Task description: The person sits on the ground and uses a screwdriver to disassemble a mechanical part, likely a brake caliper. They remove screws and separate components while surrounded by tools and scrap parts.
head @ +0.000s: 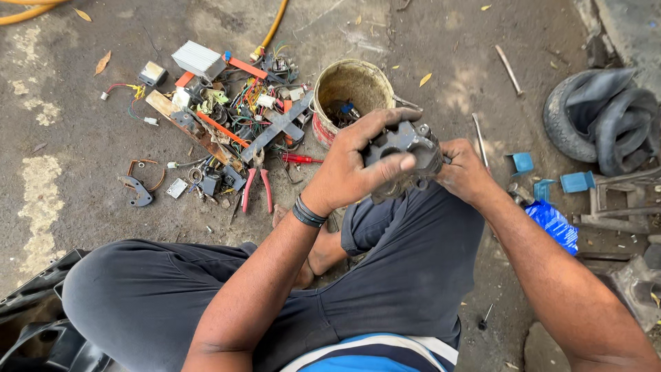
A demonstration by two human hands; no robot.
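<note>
I am sitting on the ground with both hands raised over my right knee. My left hand [358, 162] wraps over a grey metal engine part [407, 145] from the left, thumb laid across its front. From the right, my right hand [463, 172] grips the same part, its fingers hidden behind it. A black band circles my left wrist. Dirt covers the part, and rounded openings show in its top.
A dirty round tin bucket [352, 86] stands just beyond the hands. Left of it lies a heap of wires, metal strips and small parts [234, 110], with red-handled pliers [257, 186]. A tyre [599, 117] and blue pieces [554, 224] lie at right.
</note>
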